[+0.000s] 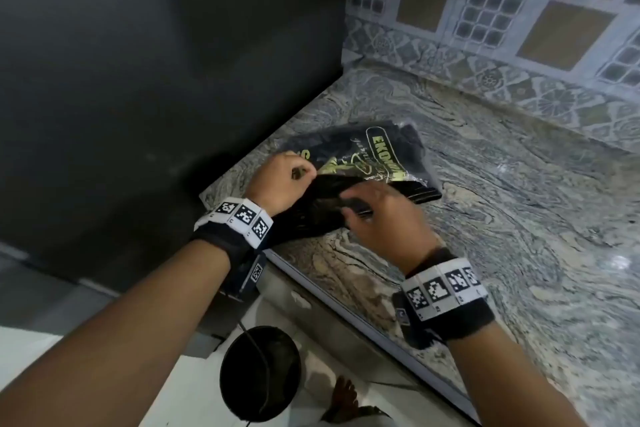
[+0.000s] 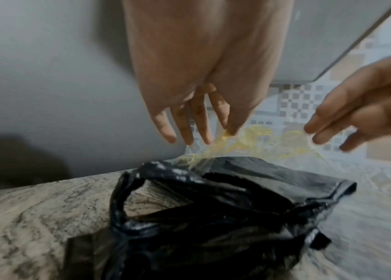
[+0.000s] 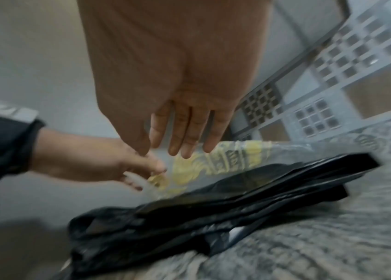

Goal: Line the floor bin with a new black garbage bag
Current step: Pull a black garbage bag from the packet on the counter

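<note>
A pack of black garbage bags (image 1: 377, 156) in a clear wrapper with yellow print lies on the marble counter (image 1: 519, 218). My left hand (image 1: 301, 172) pinches the wrapper's (image 2: 261, 140) open edge between thumb and forefinger (image 2: 230, 130). One black bag (image 1: 304, 215) is partly drawn out toward the counter's edge, its handles (image 2: 122, 199) loose. My right hand (image 1: 356, 204) reaches over it with straight fingers (image 3: 184, 144) and holds nothing. The round black floor bin (image 1: 284, 350) stands below the counter, showing no liner.
A tall dark appliance side (image 1: 156, 62) stands left of the counter. A patterned tile wall (image 1: 519, 10) closes the back. The counter edge (image 1: 346, 308) runs diagonally above the bin. A bare foot (image 1: 343, 395) stands on the white floor beside the bin.
</note>
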